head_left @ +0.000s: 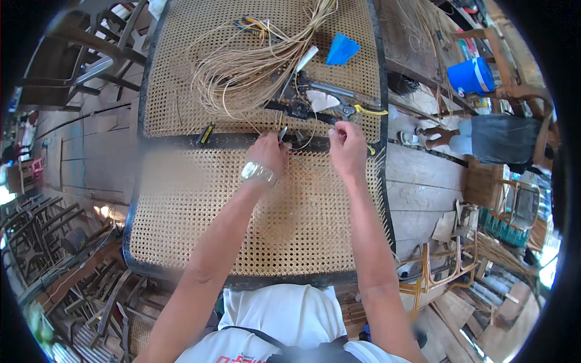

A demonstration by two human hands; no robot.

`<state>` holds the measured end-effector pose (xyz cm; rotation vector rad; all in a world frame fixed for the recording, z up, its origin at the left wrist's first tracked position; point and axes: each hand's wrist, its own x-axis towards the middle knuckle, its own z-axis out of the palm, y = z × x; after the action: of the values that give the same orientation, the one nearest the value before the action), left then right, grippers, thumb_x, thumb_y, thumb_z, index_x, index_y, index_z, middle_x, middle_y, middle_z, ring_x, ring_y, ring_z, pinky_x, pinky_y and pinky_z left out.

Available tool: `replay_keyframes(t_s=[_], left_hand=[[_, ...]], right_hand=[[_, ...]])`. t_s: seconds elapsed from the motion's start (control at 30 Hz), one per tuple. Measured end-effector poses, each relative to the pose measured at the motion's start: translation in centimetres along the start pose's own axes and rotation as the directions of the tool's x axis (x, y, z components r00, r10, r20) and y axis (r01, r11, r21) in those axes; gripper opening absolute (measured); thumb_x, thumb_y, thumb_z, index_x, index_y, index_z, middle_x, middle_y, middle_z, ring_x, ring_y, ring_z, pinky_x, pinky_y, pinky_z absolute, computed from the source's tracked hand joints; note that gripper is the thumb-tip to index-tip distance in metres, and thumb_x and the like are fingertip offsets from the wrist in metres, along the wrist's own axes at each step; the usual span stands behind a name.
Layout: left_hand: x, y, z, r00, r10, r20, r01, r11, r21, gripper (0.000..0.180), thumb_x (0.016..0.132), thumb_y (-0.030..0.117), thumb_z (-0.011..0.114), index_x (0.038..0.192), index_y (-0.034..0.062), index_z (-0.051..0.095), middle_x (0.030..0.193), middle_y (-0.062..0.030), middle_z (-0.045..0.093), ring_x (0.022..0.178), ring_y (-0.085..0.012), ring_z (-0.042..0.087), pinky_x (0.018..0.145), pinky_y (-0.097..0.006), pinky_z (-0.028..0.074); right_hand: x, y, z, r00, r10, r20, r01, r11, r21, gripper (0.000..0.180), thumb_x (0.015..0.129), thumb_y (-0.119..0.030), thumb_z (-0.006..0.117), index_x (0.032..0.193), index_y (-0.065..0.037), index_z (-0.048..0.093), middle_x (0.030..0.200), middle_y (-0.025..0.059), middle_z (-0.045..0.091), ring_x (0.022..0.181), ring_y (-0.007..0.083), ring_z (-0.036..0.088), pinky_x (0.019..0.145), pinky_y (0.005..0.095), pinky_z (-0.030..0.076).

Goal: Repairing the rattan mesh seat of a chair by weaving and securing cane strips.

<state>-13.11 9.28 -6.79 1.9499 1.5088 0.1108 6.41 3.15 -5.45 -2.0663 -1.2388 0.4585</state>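
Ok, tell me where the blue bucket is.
In the head view, the blue bucket sits at the upper right, off the woven cane panel, on the wooden floor beside a seated person's legs, far from both hands.

Just one view here: a fisheye head cam looking steeply down from the wearer's head, close over the woven cane panel (200,206) mid-frame. Forearms enter from the bottom edge, and straight lines bend near the rim.
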Motion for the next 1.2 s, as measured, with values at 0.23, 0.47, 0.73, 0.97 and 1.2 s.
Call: replay_keyframes(t_s=[0.23, 0.47, 0.73, 0.97, 1.2], left_hand=[[2.1, -1.3, -2.5, 0.941, -0.337, -0.017, 0.332, 0.933, -0.137, 0.065, 0.090, 0.062, 0.060, 0.093, -0.0017, 0.072, 0.099, -0.0263, 0.071, 0.098, -0.0419, 0.068, 0.089, -0.046, 0.053], [-8.1, -7.6, -8.7, 0.925, -0.379, 0.011, 0.375, 0.908, -0.187, 0.069, 0.089, 0.063, 0.063, 0.103, -0.0043, 0.069, 0.090, -0.0228, 0.069, 0.088, -0.0368, 0.069, 0.077, -0.044, 0.054], [-2.5, -11.8, -10.1, 0.905, -0.038, -0.424, 0.093, 0.990, 0.109, 0.063, 0.086, 0.049, 0.073, 0.128, 0.0048, 0.056, 0.107, -0.0218, 0.069, 0.096, -0.0377, 0.068, 0.079, -0.046, 0.055], [-8.4, -6.3, -7.2, 0.949, 0.241, -0.203, -0.208, 0.963, 0.170, 0.020, 0.097, 0.028, 0.065, 0.108, 0.0117, 0.070, 0.105, -0.0086, 0.068, 0.085, -0.0202, 0.067, 0.068, -0.034, 0.058], [-2.8, -1.7, -1.9, 0.949, 0.304, 0.084, -0.312, 0.944, 0.105, 0.023, 0.095, 0.022, 0.059, 0.116, 0.0204, 0.068, 0.096, -0.0108, 0.068, 0.085, -0.0319, 0.068, 0.072, -0.043, 0.056]], right_hand=[[0.3, 1.6, 1.0, 0.990, -0.142, -0.018, 0.139, 0.984, -0.115, 0.027, 0.088, -0.020, 0.070, 0.106, -0.001, 0.064, 0.100, 0.0170, 0.061, 0.099, 0.0360, 0.060, 0.090, 0.0445, 0.048], [-6.1, -2.0, 0.9, 0.947, -0.150, 0.285, 0.212, 0.956, -0.203, 0.021, 0.096, -0.023, 0.065, 0.105, -0.004, 0.065, 0.106, 0.0148, 0.065, 0.100, 0.0288, 0.064, 0.090, 0.0429, 0.053], [-13.6, -8.7, 1.3, 0.806, -0.366, 0.465, 0.274, 0.927, 0.256, 0.023, 0.096, -0.019, 0.066, 0.109, -0.001, 0.064, 0.093, 0.0159, 0.068, 0.077, 0.0214, 0.069, 0.066, 0.0362, 0.056], [-12.8, -6.2, -1.0, 0.912, -0.045, 0.408, -0.029, 0.984, 0.173, 0.023, 0.097, -0.022, 0.063, 0.105, -0.001, 0.067, 0.093, 0.0150, 0.069, 0.080, 0.0274, 0.069, 0.073, 0.0380, 0.055], [-10.6, -3.2, -0.5, 0.942, 0.007, 0.336, 0.021, 0.997, -0.079, 0.023, 0.096, -0.021, 0.062, 0.107, -0.002, 0.068, 0.104, 0.0170, 0.066, 0.096, 0.0329, 0.066, 0.086, 0.0409, 0.053]])
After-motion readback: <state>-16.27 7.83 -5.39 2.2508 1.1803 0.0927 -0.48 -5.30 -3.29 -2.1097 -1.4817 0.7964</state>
